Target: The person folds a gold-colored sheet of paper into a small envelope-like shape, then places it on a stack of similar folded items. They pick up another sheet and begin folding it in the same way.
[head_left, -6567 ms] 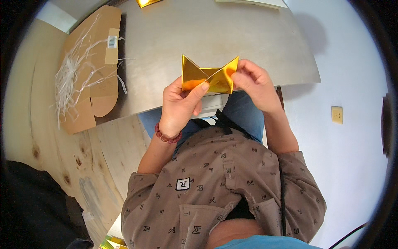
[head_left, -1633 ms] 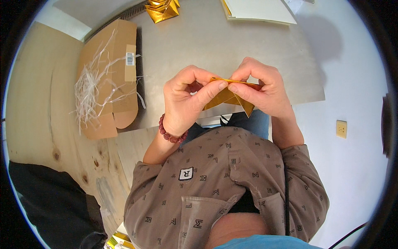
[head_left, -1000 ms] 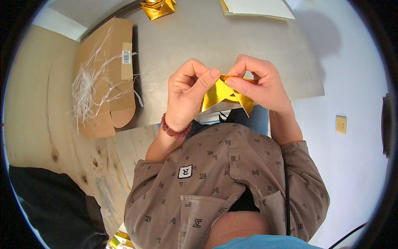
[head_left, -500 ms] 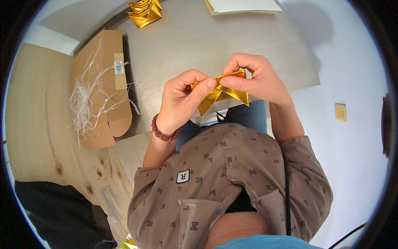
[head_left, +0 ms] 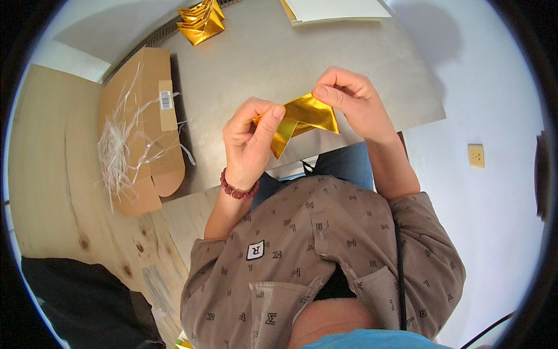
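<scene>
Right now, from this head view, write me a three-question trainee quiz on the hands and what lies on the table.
1. True or false: both hands pinch the gold foil paper above the grey table.
2. Which hand wears the red bead bracelet? A) left hand B) right hand C) neither
3. Fill in: the open cardboard box at the person's left holds pale shredded ____.

Key
1. True: each hand grips one end of the folded piece, held off the table.
2. A.
3. Paper strips. Finished gold folded pieces lie at the table's far edge, and a stack of white sheets lies farther right.
</scene>
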A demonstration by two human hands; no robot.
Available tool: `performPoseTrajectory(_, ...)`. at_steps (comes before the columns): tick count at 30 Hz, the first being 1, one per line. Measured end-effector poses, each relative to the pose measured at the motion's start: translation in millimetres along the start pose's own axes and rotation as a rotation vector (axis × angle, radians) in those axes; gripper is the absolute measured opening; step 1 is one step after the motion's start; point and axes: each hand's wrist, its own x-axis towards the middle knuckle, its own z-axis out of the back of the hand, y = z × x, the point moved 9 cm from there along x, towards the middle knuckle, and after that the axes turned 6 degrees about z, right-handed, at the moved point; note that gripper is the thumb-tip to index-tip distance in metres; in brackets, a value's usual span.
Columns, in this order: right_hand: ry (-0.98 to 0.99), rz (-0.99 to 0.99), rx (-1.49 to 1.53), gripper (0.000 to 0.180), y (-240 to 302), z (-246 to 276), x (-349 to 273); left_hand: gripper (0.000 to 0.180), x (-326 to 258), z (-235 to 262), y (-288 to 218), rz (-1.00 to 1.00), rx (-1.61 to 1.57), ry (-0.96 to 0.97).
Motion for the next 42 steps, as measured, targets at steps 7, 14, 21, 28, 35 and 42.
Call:
performPoseTrajectory(7, -0.113, 0.225, -0.168, 0.018, 18.5, 9.9, -0.6, 0.016, 12.4, 9.3, 37.0, 0.36, -0.448, 0.051)
performPoseTrajectory(14, 0.164, 0.372, -0.597, 0.019, 21.8, -6.3, -5.8, 0.04, 13.5, 8.7, 53.2, 0.502, -0.522, 0.133)
performPoseTrajectory(21, -0.137, 0.018, -0.02, 0.009, -12.9, 4.4, -10.9, 0.047, 12.7, -9.5, 50.5, 0.305, -0.663, 0.094)
performPoseTrajectory(28, -0.163, 0.016, -0.083, 0.014, -13.1, -2.6, -12.5, 0.023, 11.6, -34.2, 47.4, 0.216, -0.405, 0.128)
performPoseTrajectory(35, -0.135, -0.006, 0.13, 0.013, -9.4, -11.3, -11.8, 0.016, 8.4, -37.9, 47.5, 0.291, -0.484, 0.251)
performPoseTrajectory(42, -0.143, -0.083, 0.062, 0.014, -12.9, -4.4, -14.3, 0.017, 4.8, -44.2, 51.0, 0.342, -0.343, 0.209)
